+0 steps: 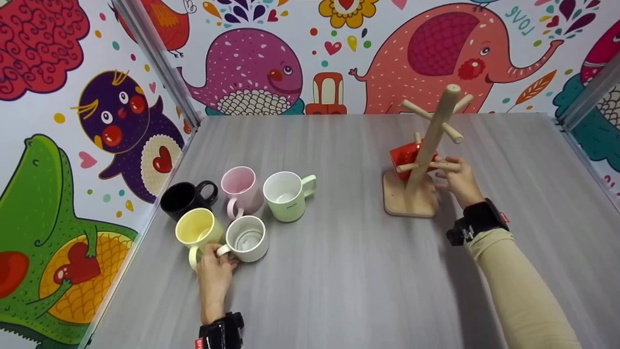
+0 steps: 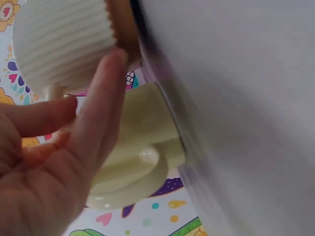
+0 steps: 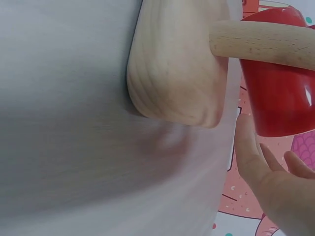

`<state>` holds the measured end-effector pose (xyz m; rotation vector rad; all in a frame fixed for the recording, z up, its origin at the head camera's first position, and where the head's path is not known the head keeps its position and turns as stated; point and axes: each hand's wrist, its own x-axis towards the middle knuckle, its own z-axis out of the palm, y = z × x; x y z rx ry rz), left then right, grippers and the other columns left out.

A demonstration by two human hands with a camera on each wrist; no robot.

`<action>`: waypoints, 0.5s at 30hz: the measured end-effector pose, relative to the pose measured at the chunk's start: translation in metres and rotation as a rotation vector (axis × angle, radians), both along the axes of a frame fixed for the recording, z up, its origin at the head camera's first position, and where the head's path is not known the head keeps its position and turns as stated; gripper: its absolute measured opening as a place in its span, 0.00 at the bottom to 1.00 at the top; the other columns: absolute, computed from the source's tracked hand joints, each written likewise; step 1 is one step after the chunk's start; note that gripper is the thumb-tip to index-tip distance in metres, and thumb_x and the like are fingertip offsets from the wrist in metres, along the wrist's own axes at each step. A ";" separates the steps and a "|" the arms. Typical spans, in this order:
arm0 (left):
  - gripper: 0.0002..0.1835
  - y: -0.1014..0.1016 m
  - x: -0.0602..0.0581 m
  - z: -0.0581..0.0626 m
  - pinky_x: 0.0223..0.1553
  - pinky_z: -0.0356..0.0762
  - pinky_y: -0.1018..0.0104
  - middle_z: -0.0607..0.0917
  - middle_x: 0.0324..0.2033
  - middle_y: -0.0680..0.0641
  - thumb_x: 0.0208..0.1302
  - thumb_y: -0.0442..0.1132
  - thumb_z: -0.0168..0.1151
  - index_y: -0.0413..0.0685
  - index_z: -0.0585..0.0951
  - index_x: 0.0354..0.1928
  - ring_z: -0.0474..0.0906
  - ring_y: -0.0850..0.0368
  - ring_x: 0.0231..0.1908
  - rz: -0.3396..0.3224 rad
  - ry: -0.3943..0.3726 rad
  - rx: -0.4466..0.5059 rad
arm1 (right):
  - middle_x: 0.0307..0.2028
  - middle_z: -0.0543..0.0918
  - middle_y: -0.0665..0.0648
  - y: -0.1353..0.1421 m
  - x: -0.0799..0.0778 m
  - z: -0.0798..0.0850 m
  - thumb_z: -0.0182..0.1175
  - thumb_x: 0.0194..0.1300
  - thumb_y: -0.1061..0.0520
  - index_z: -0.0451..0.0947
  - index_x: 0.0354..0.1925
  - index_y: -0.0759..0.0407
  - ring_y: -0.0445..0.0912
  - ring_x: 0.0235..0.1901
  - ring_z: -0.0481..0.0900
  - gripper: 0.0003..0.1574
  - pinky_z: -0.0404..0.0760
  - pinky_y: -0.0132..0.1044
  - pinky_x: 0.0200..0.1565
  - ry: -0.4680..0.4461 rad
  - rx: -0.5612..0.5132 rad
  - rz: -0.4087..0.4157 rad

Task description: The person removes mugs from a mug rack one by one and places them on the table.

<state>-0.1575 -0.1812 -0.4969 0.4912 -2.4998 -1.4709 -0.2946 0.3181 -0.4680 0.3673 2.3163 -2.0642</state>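
Observation:
A white ribbed mug stands at the front of a group of mugs. My left hand pinches it near its handle; the thumb partly hides the handle in the left wrist view, where the forefinger reaches along the ribbed side. Just left of it is a yellow mug. On the right, a red mug hangs tilted on a lower peg of a wooden mug tree. My right hand is beside this mug, fingers loosely extended by it; whether they touch cannot be told.
Behind the white mug stand a black mug, a pink mug and a pale green mug. The mug tree's upper pegs stick out above my right hand. Printed walls border the grey table.

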 end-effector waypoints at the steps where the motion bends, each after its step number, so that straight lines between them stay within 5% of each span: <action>1: 0.04 -0.001 0.000 0.000 0.36 0.85 0.62 0.81 0.44 0.22 0.68 0.19 0.48 0.26 0.71 0.43 0.86 0.33 0.39 -0.004 -0.006 -0.011 | 0.53 0.68 0.61 0.000 0.000 -0.001 0.49 0.78 0.50 0.40 0.73 0.77 0.41 0.42 0.72 0.45 0.80 0.29 0.40 0.000 -0.006 -0.003; 7: 0.05 -0.004 0.000 -0.003 0.38 0.85 0.63 0.82 0.44 0.22 0.69 0.20 0.48 0.26 0.72 0.44 0.86 0.34 0.41 -0.022 -0.027 0.009 | 0.65 0.59 0.73 0.001 0.001 -0.004 0.48 0.79 0.49 0.36 0.74 0.77 0.49 0.49 0.73 0.48 0.80 0.32 0.43 -0.002 -0.034 0.004; 11: 0.06 -0.003 0.000 -0.002 0.38 0.85 0.64 0.82 0.44 0.23 0.70 0.20 0.47 0.25 0.72 0.45 0.86 0.35 0.41 -0.016 -0.036 0.014 | 0.74 0.46 0.76 0.000 0.001 -0.004 0.48 0.79 0.49 0.31 0.76 0.74 0.64 0.64 0.62 0.50 0.80 0.36 0.48 -0.017 -0.090 0.016; 15: 0.11 -0.003 0.001 0.000 0.33 0.83 0.68 0.83 0.42 0.27 0.70 0.21 0.46 0.25 0.72 0.51 0.86 0.39 0.38 -0.004 -0.074 -0.002 | 0.75 0.43 0.77 -0.002 0.000 -0.003 0.49 0.78 0.46 0.28 0.76 0.72 0.68 0.70 0.55 0.54 0.79 0.38 0.52 -0.031 -0.133 0.017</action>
